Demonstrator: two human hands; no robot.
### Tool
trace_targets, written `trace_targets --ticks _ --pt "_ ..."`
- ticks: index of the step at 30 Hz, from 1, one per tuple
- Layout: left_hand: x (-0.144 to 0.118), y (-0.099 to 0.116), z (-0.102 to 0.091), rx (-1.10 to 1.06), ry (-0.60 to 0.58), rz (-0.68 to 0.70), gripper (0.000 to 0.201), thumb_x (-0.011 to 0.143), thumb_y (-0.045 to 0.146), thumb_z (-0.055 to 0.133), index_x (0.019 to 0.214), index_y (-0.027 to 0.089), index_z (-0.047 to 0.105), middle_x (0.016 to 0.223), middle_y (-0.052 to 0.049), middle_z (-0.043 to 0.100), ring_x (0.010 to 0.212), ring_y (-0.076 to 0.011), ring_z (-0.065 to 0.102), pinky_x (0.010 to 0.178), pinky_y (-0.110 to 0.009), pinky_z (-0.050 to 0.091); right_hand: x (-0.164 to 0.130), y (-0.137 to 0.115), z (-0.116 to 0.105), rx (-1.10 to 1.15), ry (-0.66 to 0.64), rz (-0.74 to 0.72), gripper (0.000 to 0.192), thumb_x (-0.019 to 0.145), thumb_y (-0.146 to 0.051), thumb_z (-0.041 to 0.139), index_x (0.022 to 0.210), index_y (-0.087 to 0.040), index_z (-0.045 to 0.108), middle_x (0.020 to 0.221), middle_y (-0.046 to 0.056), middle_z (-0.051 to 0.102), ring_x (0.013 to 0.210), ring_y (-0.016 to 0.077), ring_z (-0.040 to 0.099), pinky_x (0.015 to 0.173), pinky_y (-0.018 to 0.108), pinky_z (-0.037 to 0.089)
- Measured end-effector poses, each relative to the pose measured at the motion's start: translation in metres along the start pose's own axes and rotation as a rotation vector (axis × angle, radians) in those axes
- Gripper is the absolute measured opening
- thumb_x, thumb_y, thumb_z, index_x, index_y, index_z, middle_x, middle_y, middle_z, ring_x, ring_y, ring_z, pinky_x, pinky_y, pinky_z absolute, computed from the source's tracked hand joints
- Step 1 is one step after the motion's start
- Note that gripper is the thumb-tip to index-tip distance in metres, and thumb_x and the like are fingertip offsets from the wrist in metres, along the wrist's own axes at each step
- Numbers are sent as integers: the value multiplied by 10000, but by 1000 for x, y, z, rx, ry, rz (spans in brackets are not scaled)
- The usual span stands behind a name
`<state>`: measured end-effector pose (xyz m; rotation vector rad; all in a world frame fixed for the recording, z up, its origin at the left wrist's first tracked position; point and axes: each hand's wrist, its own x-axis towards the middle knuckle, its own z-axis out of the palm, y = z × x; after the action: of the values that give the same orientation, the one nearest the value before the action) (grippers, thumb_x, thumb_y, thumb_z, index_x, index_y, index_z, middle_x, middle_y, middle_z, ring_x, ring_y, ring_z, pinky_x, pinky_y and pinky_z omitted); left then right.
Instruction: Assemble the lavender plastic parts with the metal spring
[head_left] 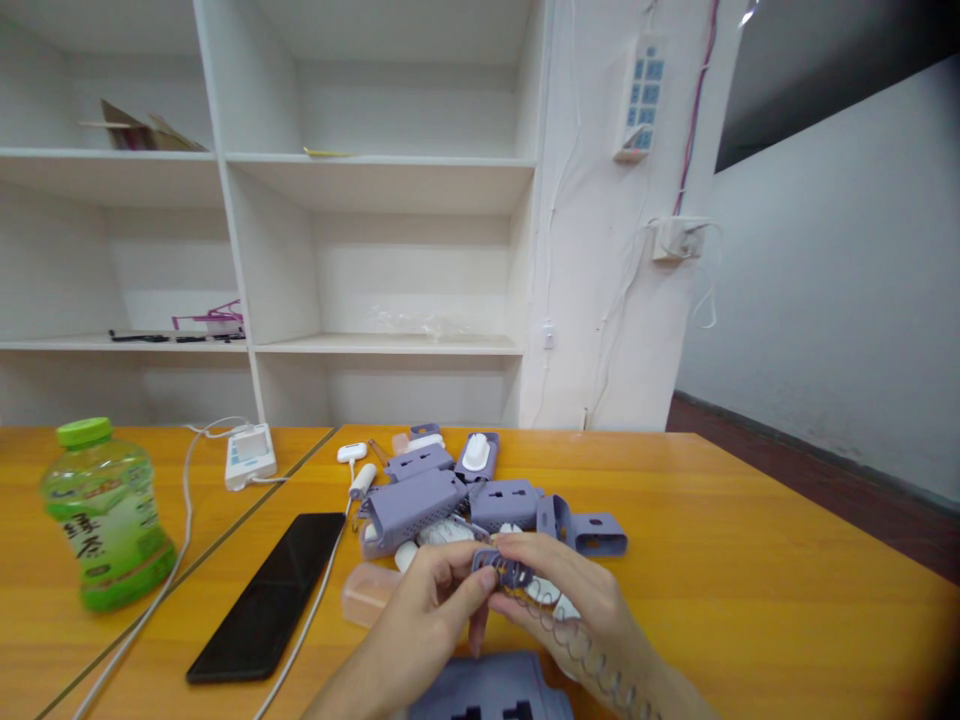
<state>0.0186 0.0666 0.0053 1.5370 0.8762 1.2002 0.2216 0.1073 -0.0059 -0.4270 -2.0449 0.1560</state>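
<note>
both hands meet just in front of a heap of purple plastic, low in the view. the left hand [442, 600] pinches the near end of a small purple part [514, 572] between thumb and forefinger, and another of its fingers hangs below. the right hand [585, 590] closes on the other end, fingers above and thumb beneath. the small purple part is held up over the table [750, 560], and a clear coiled cord [589, 655] trails from it across the right hand and wrist toward the lower border.

room is tight to the front and back: the purple housings [416, 508] crowd behind the fingertips, and a larger purple case [487, 675] sits under the wrists, cut by the lower border. a translucent pinkish piece [367, 592] lies just beside the left hand, and white rounded pieces [546, 592] show close against the right. the heap's right end is a purple bracket [600, 535]; from there a broad stretch of orange wood runs out to the table's slanting right edge, giving the right arm its widest space. on the left, a black phone [270, 600] and a white cable [311, 615] narrow the way, with a seam in the wood beyond them and a green bottle [105, 530] past that. the table's far edge meets the white shelves [382, 345], a power strip [250, 458] standing near that edge
</note>
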Motion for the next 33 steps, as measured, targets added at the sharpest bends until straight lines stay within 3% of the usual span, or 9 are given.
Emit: trace_targets --ticks 7,13,16,18,20,23,27,30,33 --pt "-2 13 1 17 -51 -45 515 937 631 609 900 129 715 566 25 564 515 -117 545 571 -240 456 2 -4 5 74 51 220 320 865 -364 829 1166 -287 750 1157 41 798 1058 228 770 962 300 627" --pt "-3 2 0 197 97 -104 622 902 633 648 1276 136 640 840 -41 690 668 -175 629 634 -296 502 10 0 3 143 -3 437 237 881 -431 796 1012 -235 774 996 47 800 873 214 775 716 274 634" --pt "0 0 -3 209 77 -121 712 844 503 761 1435 168 549 872 -18 684 698 -172 621 641 -282 474 8 3 3 163 -70 491 221 814 -383 858 956 -230 785 929 28 800 827 214 757 682 268 602" --pt "2 1 -5 199 46 -129 755 716 336 878 1402 193 596 961 -26 714 772 -176 633 689 -274 469 7 4 5 164 -85 510 213 757 -345 903 883 -220 785 869 16 788 808 215 731 696 273 568" --pt "5 1 -5 220 35 -139 659 638 230 909 1261 191 701 974 -26 744 803 -181 631 715 -270 456 8 2 5 168 -84 524 214 716 -318 931 786 -208 762 774 -6 744 748 196 680 696 270 516" --pt "7 -2 -3 316 62 -128 414 685 238 888 1081 182 781 861 -15 763 774 -190 620 703 -275 430 11 -3 5 209 -76 534 233 780 -357 885 715 -198 728 702 -23 685 692 166 617 669 259 458" --pt "2 0 0 474 133 -118 306 757 305 849 1042 205 800 881 -36 769 867 -245 664 810 -329 465 17 -5 3 317 -25 554 340 981 -467 649 789 -200 736 793 10 711 785 181 652 740 275 494" --pt "-5 8 -4 624 117 -80 445 809 387 808 1230 259 742 1035 -57 767 981 -276 659 928 -380 469 21 -3 1 415 61 606 370 996 -527 595 913 -195 733 885 44 736 855 209 693 782 304 552" --pt "-11 15 -12 697 -30 -63 787 793 440 818 1510 305 522 1155 -75 744 1015 -284 661 980 -410 484 26 0 -7 490 164 649 381 935 -564 667 990 -189 709 955 73 757 921 234 727 853 340 588"
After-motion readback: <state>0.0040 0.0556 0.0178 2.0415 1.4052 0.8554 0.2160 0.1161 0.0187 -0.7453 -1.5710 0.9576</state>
